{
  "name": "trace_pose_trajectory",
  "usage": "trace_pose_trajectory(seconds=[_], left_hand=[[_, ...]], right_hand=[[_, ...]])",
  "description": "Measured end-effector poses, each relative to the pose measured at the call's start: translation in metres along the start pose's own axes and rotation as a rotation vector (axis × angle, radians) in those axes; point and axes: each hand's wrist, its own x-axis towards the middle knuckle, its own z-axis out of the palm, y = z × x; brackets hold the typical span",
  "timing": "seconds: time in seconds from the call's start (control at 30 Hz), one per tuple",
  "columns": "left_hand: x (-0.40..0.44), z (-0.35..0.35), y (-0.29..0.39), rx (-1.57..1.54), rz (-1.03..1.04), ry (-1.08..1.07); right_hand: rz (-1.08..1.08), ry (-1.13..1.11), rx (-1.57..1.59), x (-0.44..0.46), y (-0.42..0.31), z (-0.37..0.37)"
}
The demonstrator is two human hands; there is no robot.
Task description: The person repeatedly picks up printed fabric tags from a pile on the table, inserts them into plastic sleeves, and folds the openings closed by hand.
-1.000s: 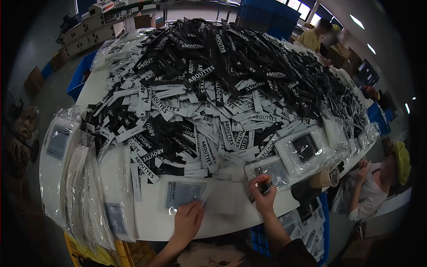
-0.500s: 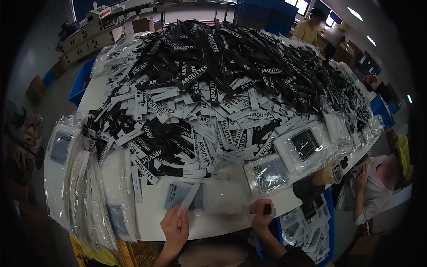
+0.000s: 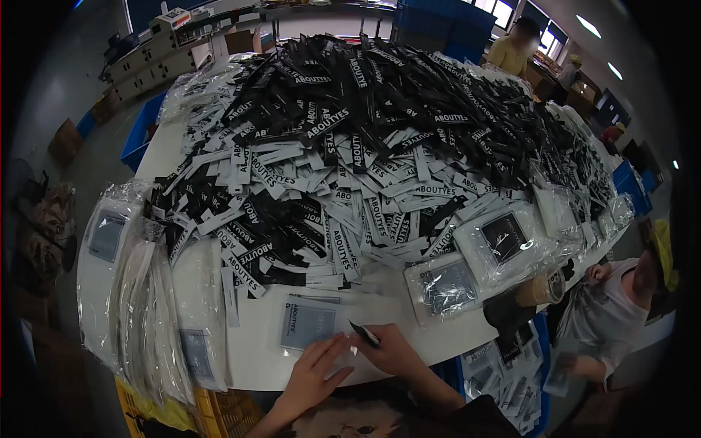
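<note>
A clear plastic bag with a blue-grey ABOUTYES panel (image 3: 308,323) lies on the white table edge in front of me. My left hand (image 3: 319,370) is open, its fingers stretched out at the bag's lower right corner. Close beside its fingertips, my right hand (image 3: 389,352) is closed on a small black piece with a pale edge (image 3: 365,335); its exact kind is not clear. Past the bag rises a big heap of flat strip packets, black ones (image 3: 350,87) on top and white ones (image 3: 339,244) nearer me, printed ABOUTYES.
Stacks of clear bags (image 3: 150,314) lie on the left, more bag packs (image 3: 442,288) on the right. A lidded cup (image 3: 540,290) stands near the right edge. Below is a blue bin (image 3: 542,365) with packets. One person (image 3: 610,303) sits at right; another (image 3: 511,52) stands behind.
My right hand has come left to the bag's corner with the black piece. My left hand has let go of a white strip and flattened out. The person at right has lowered a hand.
</note>
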Motion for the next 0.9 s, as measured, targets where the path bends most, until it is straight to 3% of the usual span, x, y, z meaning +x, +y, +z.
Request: trace_pose_trajectory(seconds=[0.03,0.07,0.1,0.13,0.17,0.23,0.3,0.37,0.43,0.47,0.5,0.53,0.6,0.7,0.73,0.77,0.8,0.87,0.9], left_hand=[[0.0,-0.006,0.003,-0.118,-0.166,-0.018],[-0.003,-0.008,0.0,-0.11,-0.163,-0.017],[-0.012,-0.008,-0.004,-0.22,-0.302,0.007],[-0.016,-0.009,-0.007,-0.331,-0.44,0.033],[-0.016,-0.008,-0.009,-0.328,-0.438,0.034],[-0.013,-0.006,-0.013,-0.536,-0.532,0.146],[-0.01,-0.006,-0.018,-0.551,-0.564,0.194],[-0.006,-0.005,-0.017,-0.57,-0.6,0.24],[0.003,-0.007,-0.008,-0.099,-0.311,0.115],[-0.003,-0.004,-0.017,0.058,-0.295,0.091],[0.0,-0.005,-0.013,0.057,-0.294,0.088],[0.005,-0.007,-0.006,0.101,-0.257,0.124],[0.005,-0.012,-0.001,0.147,-0.227,0.167],[0.006,-0.019,0.005,0.114,-0.315,0.135],[0.018,-0.023,0.016,0.129,-0.228,0.41],[0.023,-0.024,0.022,0.144,-0.14,0.681],[0.011,-0.027,0.011,0.152,-0.026,0.555],[0.0,-0.045,0.012,0.312,0.259,0.069],[0.001,-0.045,0.016,0.336,0.305,0.009]], right_hand=[[-0.02,-0.066,0.005,0.002,-0.002,0.001],[-0.039,-0.133,0.008,0.004,-0.003,0.002],[-0.041,-0.132,0.013,0.004,-0.002,0.011],[-0.196,-0.123,0.018,0.003,0.002,0.025],[-0.351,-0.113,0.02,0.003,0.005,0.034],[-0.322,-0.147,-0.089,0.006,0.003,0.034],[-0.037,-0.077,0.168,0.009,-0.008,0.028],[-0.116,0.021,0.077,0.004,-0.015,0.035],[-0.19,0.12,-0.011,0.001,-0.011,0.045],[-0.319,0.112,-0.153,0.002,-0.004,0.048],[-0.449,0.101,-0.298,0.004,-0.003,0.049],[-0.448,0.103,-0.297,0.004,-0.004,0.045],[-0.444,0.257,-0.164,0.004,-0.01,0.031],[-0.481,0.31,-0.093,0.006,-0.007,0.035],[-0.478,0.309,-0.091,0.005,-0.013,0.031],[-0.341,0.18,0.066,0.001,-0.025,0.024],[-0.2,0.054,0.224,-0.003,-0.031,0.019],[-0.188,-0.027,0.311,-0.011,-0.024,0.018],[-0.183,-0.109,0.391,-0.015,-0.021,0.016]])
